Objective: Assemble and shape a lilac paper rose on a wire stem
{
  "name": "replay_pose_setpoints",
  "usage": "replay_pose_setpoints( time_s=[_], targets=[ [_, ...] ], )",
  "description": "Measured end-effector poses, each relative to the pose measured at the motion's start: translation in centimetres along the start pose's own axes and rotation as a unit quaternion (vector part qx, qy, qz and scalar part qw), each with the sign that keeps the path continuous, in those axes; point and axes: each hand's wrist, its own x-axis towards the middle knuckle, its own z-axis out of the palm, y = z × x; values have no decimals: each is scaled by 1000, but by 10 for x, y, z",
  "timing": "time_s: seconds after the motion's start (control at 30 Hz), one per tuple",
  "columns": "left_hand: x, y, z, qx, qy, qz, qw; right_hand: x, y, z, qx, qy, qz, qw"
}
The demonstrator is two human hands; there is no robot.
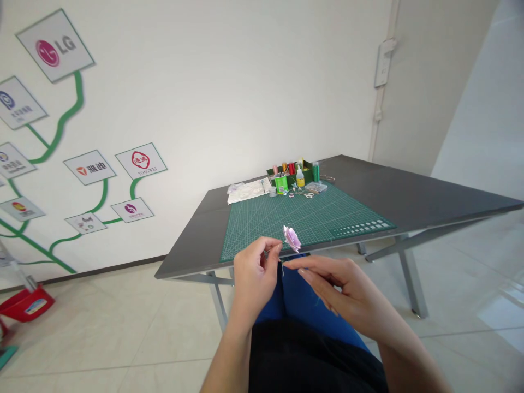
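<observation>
A pale lilac artificial flower (pixel 292 239) with ruffled petals is held up just over the near table edge. Its thin stem is pinched between the thumb and index finger of my left hand (pixel 258 268), which is closed. My right hand (pixel 336 284) is just to the right and slightly lower, its index fingertip close below the stem. The thumb of that hand lies against the index finger, and a very thin thread (pixel 283 269) shows at the fingertip. Most of the thread is too fine to follow.
A green cutting mat (pixel 282 215) covers part of the dark table (pixel 409 188). Along its far side stand a box of thread spools (pixel 291 168), a green can (pixel 281 184), a glue bottle (pixel 300 177) and white-handled scissors (pixel 309 195). White sheets (pixel 249 191) lie at the back left.
</observation>
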Motion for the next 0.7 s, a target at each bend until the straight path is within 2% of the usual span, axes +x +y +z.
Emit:
replay_pose_setpoints(
  time_s=[0.47, 0.7],
  targets=[
    [2, -2, -2, 12, -7, 4, 1000, -2, 5, 2, -31, -14, 5, 999],
    [5, -3, -3, 26, -3, 11, 1000, 4, -1, -2, -63, -16, -19, 998]
  ],
)
